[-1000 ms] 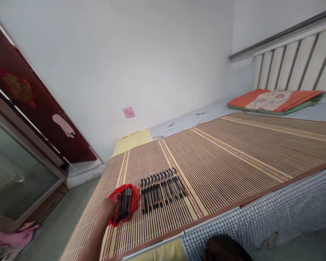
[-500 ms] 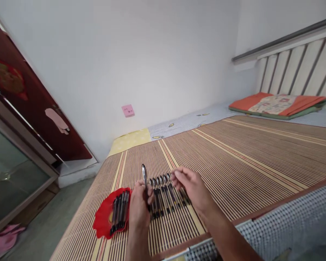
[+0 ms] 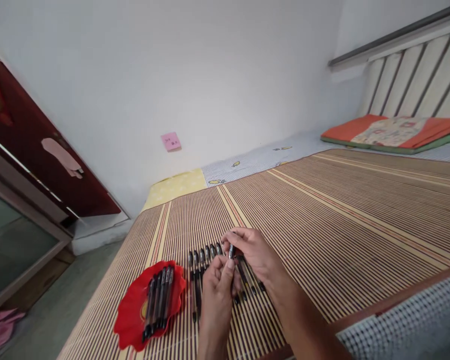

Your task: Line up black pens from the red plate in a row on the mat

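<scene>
Black pen (image 3: 231, 251) pinched in fingers (image 3: 228, 270) of L hand (image 3: 216, 286) & R hand (image 3: 255, 251), red dish (image 3: 129, 312) w/ pens (image 3: 167, 295) nearby

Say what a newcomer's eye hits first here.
Likely the bright red, wavy-rimmed dish at lower left on the brown-and-tan striped mat, with slim black pens lying in it. Next, at lower centre, the person's left-hand grip and right-hand grip meeting on one slim dark pen, over a row of similar pens. Then the folded orange, green-edged cloth at far right.
</scene>
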Demonstrator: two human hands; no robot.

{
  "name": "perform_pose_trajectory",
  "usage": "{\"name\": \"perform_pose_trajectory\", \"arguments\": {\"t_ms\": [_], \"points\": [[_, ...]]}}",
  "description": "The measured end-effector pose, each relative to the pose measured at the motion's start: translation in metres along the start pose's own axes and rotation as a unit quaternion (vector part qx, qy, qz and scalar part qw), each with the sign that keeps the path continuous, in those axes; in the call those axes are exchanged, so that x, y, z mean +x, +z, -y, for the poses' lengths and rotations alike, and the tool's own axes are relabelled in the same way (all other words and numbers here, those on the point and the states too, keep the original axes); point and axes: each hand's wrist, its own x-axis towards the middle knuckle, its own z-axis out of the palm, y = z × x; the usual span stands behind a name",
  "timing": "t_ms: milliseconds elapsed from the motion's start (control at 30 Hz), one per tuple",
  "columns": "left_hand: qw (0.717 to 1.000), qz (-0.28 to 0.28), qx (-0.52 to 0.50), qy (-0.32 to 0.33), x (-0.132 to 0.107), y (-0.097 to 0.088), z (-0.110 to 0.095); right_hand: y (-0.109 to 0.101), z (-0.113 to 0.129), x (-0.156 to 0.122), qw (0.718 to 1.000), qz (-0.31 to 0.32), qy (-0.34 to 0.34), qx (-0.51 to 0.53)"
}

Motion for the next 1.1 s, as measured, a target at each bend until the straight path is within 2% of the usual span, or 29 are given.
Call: {"name": "perform_pose_trajectory", "arguments": {"t_ms": [100, 200, 300, 400, 500, 600, 667, 733, 833, 933, 1033, 1100], "points": [[1.0, 0.012, -0.008, -0.021, 0.0, 0.002, 0.003, -0.016, 0.004, 0.002, 0.999, -0.014, -0.013, 0.031], [0.999, -0.013, -0.034, -0.022, 0.002, 0.002, 0.004, -0.026, 0.008, 0.0, 1.0, -0.001, -0.014, -0.002], [0.999, -0.027, -0.034, -0.01, 0.003, 0.002, 0.004, -0.026, 0.007, -0.002, 0.996, 0.043, 0.001, -0.072], [1.0, -0.015, -0.019, -0.008, 0.001, 0.001, 0.004, -0.023, 0.004, -0.001, 0.996, 0.056, -0.007, -0.075], [0.999, 0.015, -0.011, -0.032, -0.003, -0.004, 0.004, -0.034, 0.002, 0.004, 0.999, -0.01, -0.023, -0.038], [0.998, 0.026, -0.006, -0.062, -0.004, -0.013, 0.002, -0.061, 0.003, 0.009, 0.991, -0.12, -0.05, -0.016], [0.997, -0.012, -0.027, -0.07, -0.003, -0.021, -0.002, -0.081, 0.002, 0.013, 0.982, -0.169, -0.063, -0.055], [0.994, -0.069, -0.056, -0.06, -0.001, -0.027, -0.007, -0.097, -0.002, 0.021, 0.974, -0.175, -0.057, -0.133], [0.989, -0.115, -0.081, -0.035, 0.0, -0.03, -0.014, -0.115, -0.017, 0.042, 0.952, -0.166, -0.018, -0.258], [0.99, -0.1, -0.092, -0.036, 0.0, -0.028, -0.016, -0.126, -0.036, 0.07, 0.902, -0.179, 0.032, -0.391], [0.992, -0.076, -0.092, -0.035, -0.001, -0.026, -0.016, -0.131, -0.053, 0.091, 0.848, -0.134, 0.076, -0.508], [0.993, -0.073, -0.09, -0.033, -0.001, -0.026, -0.015, -0.132, -0.062, 0.098, 0.833, -0.106, 0.091, -0.535]]}}
